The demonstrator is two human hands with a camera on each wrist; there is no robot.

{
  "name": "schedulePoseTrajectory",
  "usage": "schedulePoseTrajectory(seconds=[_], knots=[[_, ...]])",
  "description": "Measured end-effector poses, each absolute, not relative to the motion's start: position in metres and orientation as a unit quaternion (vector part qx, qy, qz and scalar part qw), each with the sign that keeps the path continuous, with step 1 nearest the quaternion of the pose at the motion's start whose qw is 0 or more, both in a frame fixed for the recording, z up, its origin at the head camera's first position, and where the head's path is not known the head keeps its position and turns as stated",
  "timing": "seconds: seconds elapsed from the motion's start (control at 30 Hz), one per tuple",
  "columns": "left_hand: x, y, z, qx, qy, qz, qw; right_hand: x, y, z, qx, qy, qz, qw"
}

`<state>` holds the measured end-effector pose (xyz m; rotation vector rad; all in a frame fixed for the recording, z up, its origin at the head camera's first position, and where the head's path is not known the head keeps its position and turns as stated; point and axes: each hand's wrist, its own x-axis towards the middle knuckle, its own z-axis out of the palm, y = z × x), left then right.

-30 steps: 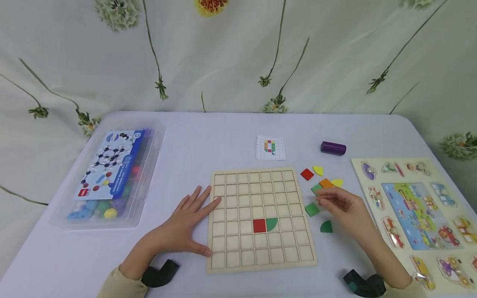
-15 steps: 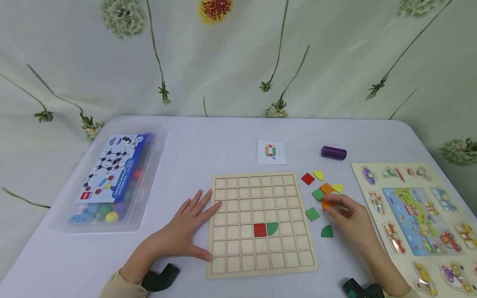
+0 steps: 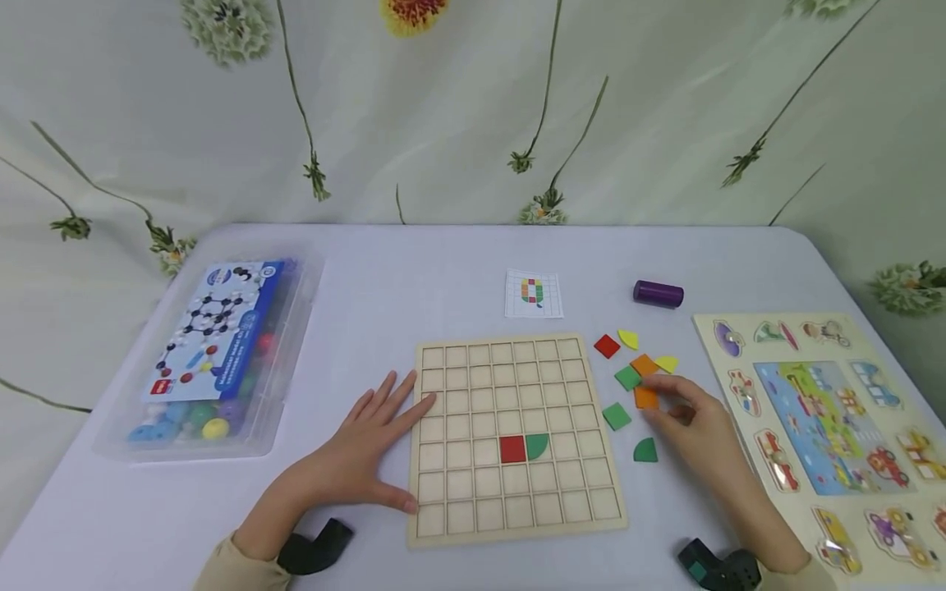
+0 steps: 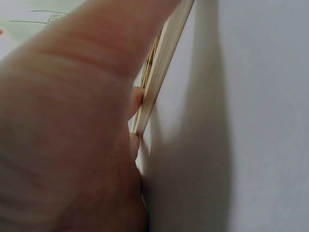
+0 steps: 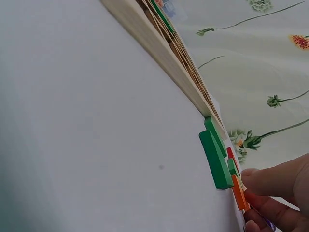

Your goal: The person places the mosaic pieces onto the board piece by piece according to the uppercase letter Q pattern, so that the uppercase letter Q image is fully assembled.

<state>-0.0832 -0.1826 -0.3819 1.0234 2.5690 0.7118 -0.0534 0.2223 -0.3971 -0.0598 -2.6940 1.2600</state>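
Observation:
My left hand [image 3: 362,455] lies with fingers spread along the left edge of a wooden grid board [image 3: 451,538]. Its fingertips touch the frame, also seen in the left wrist view. On the board, a red square block [image 3: 512,449] sits beside a green quarter-circle block [image 3: 537,446]. Right of the board, my right hand [image 3: 695,423] pinches an orange square block [image 3: 646,398] between thumb and fingers. Around it lie another orange square [image 3: 644,365], green squares [image 3: 617,416], a dark green quarter circle [image 3: 645,450], a red square [image 3: 607,345] and yellow quarter circles [image 3: 627,338].
A pattern card [image 3: 534,294] lies behind the board, with a purple cylinder [image 3: 658,294] to its right. A picture puzzle board [image 3: 805,501] takes up the right side. On the left stands a clear plastic box [image 3: 254,443] of colored balls.
My right hand has moved slightly down around the orange square, which now shows more fully between thumb and fingers. My left hand has stayed on the board's edge.

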Motion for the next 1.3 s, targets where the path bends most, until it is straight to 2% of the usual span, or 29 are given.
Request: schedulePoseTrajectory(seconds=[0.33, 0.8, 1.17, 1.3], knots=[[-0.084, -0.184, -0.384, 0.357, 0.89, 0.246, 0.138, -0.066, 0.211, -0.393, -0.027, -0.914, 0.394, 0.097], [-0.085, -0.186, -0.386, 0.36, 0.891, 0.24, 0.134, -0.077, 0.198, -0.397, -0.018, -0.92, 0.364, 0.148], [-0.084, -0.184, -0.386, 0.362, 0.891, 0.242, 0.131, -0.076, 0.198, -0.392, -0.019, -0.902, 0.401, 0.162], [-0.083, -0.185, -0.385, 0.364, 0.89, 0.244, 0.127, -0.078, 0.193, -0.384, -0.003, -0.888, 0.434, 0.149]])
